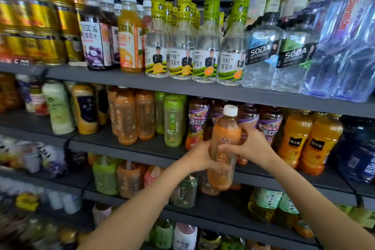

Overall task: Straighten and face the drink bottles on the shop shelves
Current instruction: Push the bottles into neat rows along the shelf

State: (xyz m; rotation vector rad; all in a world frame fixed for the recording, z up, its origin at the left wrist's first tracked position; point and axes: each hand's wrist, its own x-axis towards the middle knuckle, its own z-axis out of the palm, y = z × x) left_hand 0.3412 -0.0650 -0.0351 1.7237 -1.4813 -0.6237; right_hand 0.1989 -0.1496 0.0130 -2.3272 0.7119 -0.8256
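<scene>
I hold an orange drink bottle [224, 134] with a white cap upright in the air, in front of the second shelf [129, 150]. My left hand [199, 155] grips its lower body from the left. My right hand [250, 145] grips its middle from the right, fingers curled round it. Behind the bottle stand purple-labelled iced tea bottles [197, 122]. Two matching orange bottles [134, 115] stand further left on the same shelf, beside green tea bottles [173, 122].
The top shelf carries golden cans [40, 26], juice bottles [129, 36], honey water bottles [182, 46], soda water bottles [261, 53] and a water pack [345, 46]. Orange juice bottles [312, 140] stand right of my hands. Lower shelves hold more bottles.
</scene>
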